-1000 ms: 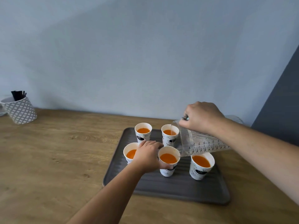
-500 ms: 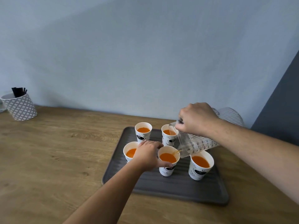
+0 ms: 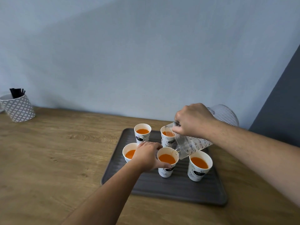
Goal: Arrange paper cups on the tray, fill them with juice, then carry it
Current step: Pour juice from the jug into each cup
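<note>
Several white printed paper cups with orange juice stand on a dark grey ribbed tray [image 3: 162, 190]. My left hand [image 3: 146, 155] grips the front middle cup [image 3: 167, 161] at its rim. My right hand [image 3: 193, 121] holds a clear ribbed jug [image 3: 191, 143] by its handle, tipped steeply, spout at that cup's rim. The jug looks almost empty. Other cups: back left [image 3: 142, 133], back right [image 3: 166, 137] partly behind the jug, front left [image 3: 128, 151] partly behind my left hand, front right [image 3: 199, 165].
The tray lies on a wooden table [image 3: 56, 159] against a pale blue wall. A patterned mug [image 3: 17, 107] with dark sticks stands at the far left. A dark grey panel [image 3: 279, 103] rises at the right.
The jug has tilted more steeply, its base rising, and its spout has come down to the front middle cup's rim. My left hand has stayed on that cup.
</note>
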### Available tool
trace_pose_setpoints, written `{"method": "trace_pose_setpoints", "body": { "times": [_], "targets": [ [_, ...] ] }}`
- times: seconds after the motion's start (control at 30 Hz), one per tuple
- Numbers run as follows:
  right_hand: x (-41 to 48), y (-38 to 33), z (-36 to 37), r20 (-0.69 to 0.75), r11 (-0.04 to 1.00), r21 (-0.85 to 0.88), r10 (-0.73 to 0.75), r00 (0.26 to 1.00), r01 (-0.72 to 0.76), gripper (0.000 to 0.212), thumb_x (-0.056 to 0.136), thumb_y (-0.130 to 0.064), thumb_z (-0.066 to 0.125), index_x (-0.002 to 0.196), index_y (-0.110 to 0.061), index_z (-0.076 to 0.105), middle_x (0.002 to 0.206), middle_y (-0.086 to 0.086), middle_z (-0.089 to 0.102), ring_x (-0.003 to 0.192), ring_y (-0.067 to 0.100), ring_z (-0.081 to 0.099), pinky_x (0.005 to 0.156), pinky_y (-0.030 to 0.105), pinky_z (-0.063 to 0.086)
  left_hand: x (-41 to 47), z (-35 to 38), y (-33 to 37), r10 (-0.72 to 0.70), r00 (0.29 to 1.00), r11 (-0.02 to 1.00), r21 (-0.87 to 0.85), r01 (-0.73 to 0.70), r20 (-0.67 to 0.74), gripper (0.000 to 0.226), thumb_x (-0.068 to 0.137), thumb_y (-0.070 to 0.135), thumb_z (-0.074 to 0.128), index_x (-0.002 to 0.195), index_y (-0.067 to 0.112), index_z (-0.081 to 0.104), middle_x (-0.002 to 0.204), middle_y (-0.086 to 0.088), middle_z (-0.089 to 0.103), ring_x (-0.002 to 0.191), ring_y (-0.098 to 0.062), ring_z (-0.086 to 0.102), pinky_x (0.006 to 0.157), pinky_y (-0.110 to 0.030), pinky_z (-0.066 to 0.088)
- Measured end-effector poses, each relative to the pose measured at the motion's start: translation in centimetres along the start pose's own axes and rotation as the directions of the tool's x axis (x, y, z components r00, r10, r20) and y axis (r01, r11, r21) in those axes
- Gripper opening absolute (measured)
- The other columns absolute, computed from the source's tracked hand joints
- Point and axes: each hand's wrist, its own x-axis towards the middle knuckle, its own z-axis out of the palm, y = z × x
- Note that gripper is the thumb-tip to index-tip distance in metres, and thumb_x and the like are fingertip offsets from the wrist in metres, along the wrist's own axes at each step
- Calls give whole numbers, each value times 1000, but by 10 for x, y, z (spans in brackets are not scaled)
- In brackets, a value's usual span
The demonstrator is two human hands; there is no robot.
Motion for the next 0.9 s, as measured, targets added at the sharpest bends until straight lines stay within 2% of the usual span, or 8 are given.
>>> {"method": "trace_pose_setpoints", "body": {
  "times": [0.23, 0.33, 0.43, 0.5, 0.57, 0.67, 0.77, 0.9],
  "targets": [
    [-1, 8, 4, -27, 998, 23, 62, 998, -61, 25, 83, -33, 48, 63, -19, 53, 55, -4, 46, 61, 20, 50, 52, 26, 30, 0, 0, 0, -5, 1000, 1000, 1, 5, 12, 83, 64, 70, 67, 131, 24, 49, 133, 6, 55, 124, -16, 47, 106, -36, 34],
    [-3, 12, 6, -42, 994, 47, 103, 994, -101, 27, 81, -33, 49, 68, -16, 64, 57, -3, 50, 60, 22, 50, 49, 24, 25, 0, -1, 0, -6, 1000, 999, -48, 6, 7, 94, 63, 68, 71, 139, 23, 39, 143, 4, 44, 131, -16, 41, 108, -36, 34],
    [-6, 19, 9, -51, 971, 147, 196, 979, -187, 30, 81, -36, 52, 66, -14, 66, 61, 1, 57, 61, 25, 52, 50, 25, 29, 4, -4, 3, -1, 1000, 996, -85, 2, 6, 104, 60, 64, 75, 144, 23, 30, 148, 4, 35, 136, -16, 34, 110, -36, 32],
    [-10, 28, 12, -67, 941, 224, 276, 959, -255, 33, 79, -34, 54, 56, -11, 60, 54, 3, 54, 57, 26, 51, 51, 26, 31, 6, -6, 6, 6, 1000, 995, -96, -4, 23, 107, 60, 62, 77, 146, 24, 26, 151, 4, 32, 138, -17, 32, 110, -37, 32],
    [-18, 39, 13, -74, 893, 301, 372, 925, -335, 40, 78, -32, 55, 47, -11, 42, 46, 3, 41, 51, 24, 39, 50, 28, 30, 7, -10, 8, 15, 999, 993, -114, -12, 30, 109, 60, 60, 78, 147, 24, 24, 152, 4, 30, 139, -16, 30, 110, -36, 31],
    [-37, 60, 13, -96, 786, 439, 523, 847, -435, 44, 76, -31, 56, 45, -13, 30, 43, 2, 29, 47, 22, 30, 49, 30, 25, 13, -13, 12, 24, 1000, 994, -105, -22, 17, 108, 61, 57, 79, 147, 23, 24, 152, 4, 29, 140, -15, 28, 113, -35, 29],
    [-62, 83, 19, -127, 660, 559, 666, 735, -502, 47, 76, -31, 57, 44, -13, 27, 42, 4, 18, 45, 19, 26, 49, 31, 22, 25, -12, 27, 16, 1000, 997, -78, -14, 24, 109, 60, 59, 78, 147, 25, 23, 154, 3, 26, 142, -18, 25, 115, -38, 28],
    [-97, 104, 36, -88, 371, 756, 874, 479, -539, 38, 70, -34, 53, 45, -9, 39, 48, 3, 24, 47, 16, 29, 51, 28, 22, 38, -4, 57, 68, 996, 995, -77, -64, 50, 108, 61, 62, 76, 147, 26, 22, 155, 2, 23, 141, -21, 26, 113, -39, 30]
  ]
}}
